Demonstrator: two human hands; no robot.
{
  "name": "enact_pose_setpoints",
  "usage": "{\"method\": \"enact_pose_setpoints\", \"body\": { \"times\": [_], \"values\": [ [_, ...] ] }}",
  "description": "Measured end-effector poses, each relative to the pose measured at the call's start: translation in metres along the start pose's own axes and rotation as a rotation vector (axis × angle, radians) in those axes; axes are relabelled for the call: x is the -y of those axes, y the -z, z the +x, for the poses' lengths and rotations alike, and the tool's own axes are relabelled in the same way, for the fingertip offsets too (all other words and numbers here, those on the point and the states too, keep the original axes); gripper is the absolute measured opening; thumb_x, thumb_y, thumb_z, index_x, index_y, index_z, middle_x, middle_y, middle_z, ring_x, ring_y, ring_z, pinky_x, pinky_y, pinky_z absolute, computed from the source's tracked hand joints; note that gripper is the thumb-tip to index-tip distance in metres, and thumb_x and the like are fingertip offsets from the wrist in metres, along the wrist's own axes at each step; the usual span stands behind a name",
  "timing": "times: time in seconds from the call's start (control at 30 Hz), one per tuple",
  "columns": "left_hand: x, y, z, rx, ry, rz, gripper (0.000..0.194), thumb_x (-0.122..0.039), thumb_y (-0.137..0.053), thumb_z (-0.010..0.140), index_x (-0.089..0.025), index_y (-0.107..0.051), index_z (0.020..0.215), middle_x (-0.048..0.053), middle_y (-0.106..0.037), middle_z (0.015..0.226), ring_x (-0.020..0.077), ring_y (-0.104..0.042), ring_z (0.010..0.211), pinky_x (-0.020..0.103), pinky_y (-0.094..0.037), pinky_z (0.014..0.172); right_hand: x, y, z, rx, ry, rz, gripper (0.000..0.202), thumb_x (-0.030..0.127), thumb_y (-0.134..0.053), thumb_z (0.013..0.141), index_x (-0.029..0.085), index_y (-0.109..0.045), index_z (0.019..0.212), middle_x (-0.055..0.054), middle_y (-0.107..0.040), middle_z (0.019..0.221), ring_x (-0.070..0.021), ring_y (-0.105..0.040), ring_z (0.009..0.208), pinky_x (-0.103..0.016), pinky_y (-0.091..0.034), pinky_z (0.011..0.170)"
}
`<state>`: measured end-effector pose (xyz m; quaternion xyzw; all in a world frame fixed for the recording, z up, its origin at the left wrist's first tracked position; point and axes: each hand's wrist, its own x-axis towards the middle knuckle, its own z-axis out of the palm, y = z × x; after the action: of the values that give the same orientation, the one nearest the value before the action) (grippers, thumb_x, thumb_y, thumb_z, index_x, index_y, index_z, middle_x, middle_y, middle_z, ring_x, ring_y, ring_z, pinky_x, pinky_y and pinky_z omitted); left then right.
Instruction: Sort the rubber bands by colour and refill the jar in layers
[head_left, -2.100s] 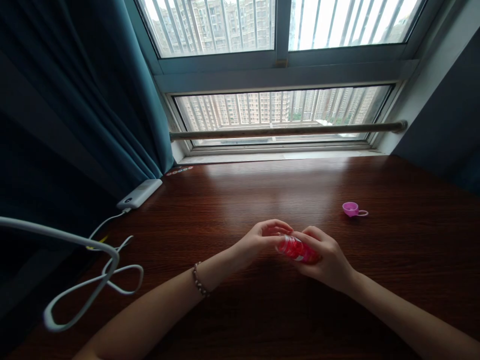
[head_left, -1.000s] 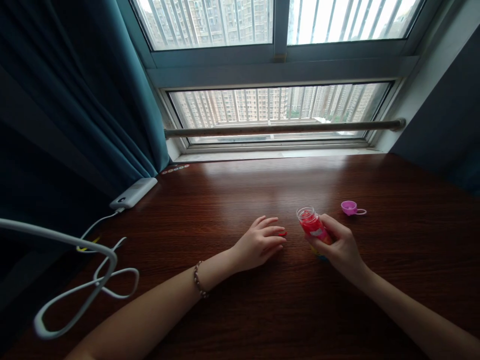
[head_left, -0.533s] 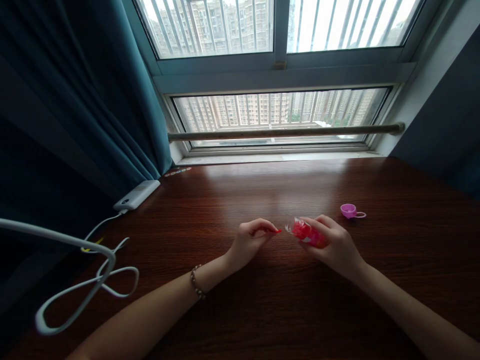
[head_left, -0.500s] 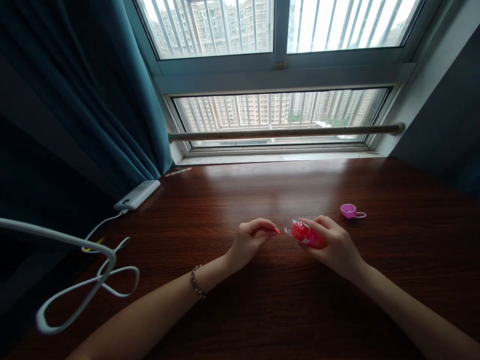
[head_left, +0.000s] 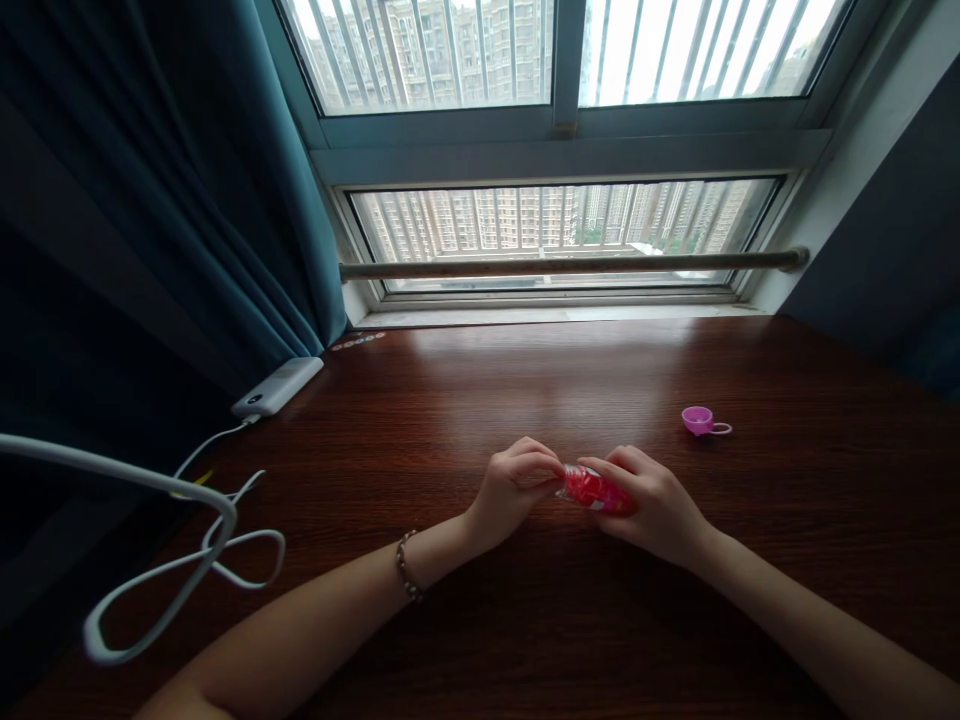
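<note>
A small clear plastic bottle filled with red pieces lies tilted in my right hand, its mouth facing left. The fingers of that hand wrap around its body and hide its right end. My left hand is closed in a pinch, with its fingertips right at the bottle's mouth. Whatever sits between those fingertips is hidden against the red contents. Farther back on the right, a pink cup-shaped cap with a thin loop rests on the table, apart from both hands.
The dark wooden table runs back to a barred window. At the left lie a white power-bank-like device and a looped white cable, beside a blue curtain. A short strip of small round things lies near the sill.
My left fingertips, which held a small red piece left of the bottle, have met its mouth. My right hand has brought the bottle slightly left and nearer to me.
</note>
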<state>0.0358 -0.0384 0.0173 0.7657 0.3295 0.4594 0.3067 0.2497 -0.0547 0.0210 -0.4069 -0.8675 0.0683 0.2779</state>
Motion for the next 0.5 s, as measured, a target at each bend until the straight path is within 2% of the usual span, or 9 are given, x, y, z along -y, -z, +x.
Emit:
{"method": "enact_pose_setpoints", "body": {
  "times": [0.13,0.23,0.4,0.5],
  "values": [
    [-0.0013,0.0022,-0.0028,0.002,0.007,0.0,0.012,-0.024,-0.059,0.077,-0.016,-0.063,0.084,0.005,-0.061,0.081,0.014,-0.057,0.077,0.026,-0.046,0.072,-0.0027,-0.0001,-0.0011,-0.019,-0.023,0.01,0.045,0.023,-0.061,0.071,0.021,-0.053,0.115,-0.005,-0.054,0.086,-0.0193,-0.051,0.079,-0.03,-0.044,0.071],
    [-0.0025,0.0043,-0.0032,0.004,-0.065,0.079,0.012,-0.02,-0.053,0.081,-0.016,-0.062,0.088,0.007,-0.062,0.089,0.0157,-0.057,0.086,0.029,-0.043,0.08,-0.0049,-0.0009,-0.0013,-0.046,-0.039,0.021,0.044,0.026,-0.06,0.072,0.021,-0.053,0.116,-0.005,-0.054,0.086,-0.0194,-0.051,0.079,-0.031,-0.044,0.072],
    [-0.0059,0.0057,-0.0032,0.181,-0.203,0.267,0.022,-0.017,-0.047,0.083,-0.017,-0.053,0.104,0.009,-0.062,0.104,0.0211,-0.046,0.113,0.043,-0.022,0.101,-0.0069,-0.0034,-0.0018,-0.046,-0.03,0.033,0.043,0.027,-0.06,0.073,0.021,-0.053,0.116,-0.006,-0.054,0.087,-0.0197,-0.051,0.079,-0.031,-0.043,0.071],
    [-0.0067,0.0067,-0.0042,0.208,-0.225,0.306,0.026,-0.018,-0.047,0.082,-0.017,-0.049,0.108,0.008,-0.063,0.103,0.0215,-0.041,0.119,0.045,-0.013,0.104,-0.0072,-0.0035,-0.0024,-0.052,-0.029,0.04,0.044,0.026,-0.06,0.073,0.021,-0.052,0.116,-0.006,-0.054,0.087,-0.0199,-0.051,0.08,-0.031,-0.043,0.071]
  ]
}}
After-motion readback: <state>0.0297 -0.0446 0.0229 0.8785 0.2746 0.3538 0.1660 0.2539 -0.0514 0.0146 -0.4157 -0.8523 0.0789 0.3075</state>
